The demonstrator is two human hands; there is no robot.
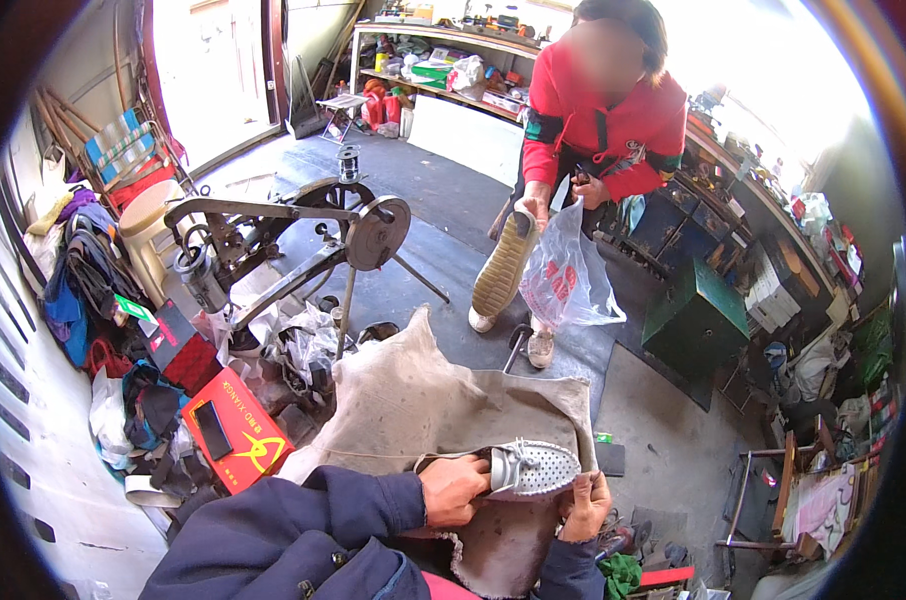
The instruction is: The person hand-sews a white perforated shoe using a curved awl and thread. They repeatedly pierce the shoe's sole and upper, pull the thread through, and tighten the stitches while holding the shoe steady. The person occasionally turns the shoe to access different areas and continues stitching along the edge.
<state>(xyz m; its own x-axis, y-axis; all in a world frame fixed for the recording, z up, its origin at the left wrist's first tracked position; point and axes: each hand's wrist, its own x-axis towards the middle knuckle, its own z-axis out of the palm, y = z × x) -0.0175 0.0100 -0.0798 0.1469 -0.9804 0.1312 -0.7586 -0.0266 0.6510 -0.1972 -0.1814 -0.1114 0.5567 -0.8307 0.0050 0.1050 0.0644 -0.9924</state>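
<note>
A light perforated slip-on shoe (536,466) lies sideways over a worn beige cloth (403,390) spread in front of me. My left hand (451,492) grips its heel end, fingers curled into the opening and partly hidden. Beside the toe, my right hand (585,505) is closed, its fingertips pinched at the shoe's edge; what is between them is too small to make out. A thin cord crosses the cloth toward the shoe.
A person in red (553,130) holds a tan-soled shoe (506,264) and plastic bag (563,280). A cast-iron sewing machine (375,235) stands left, near a red-orange box (248,440) with a phone (213,431). Right are a green chest (695,318) and folding chair (813,500).
</note>
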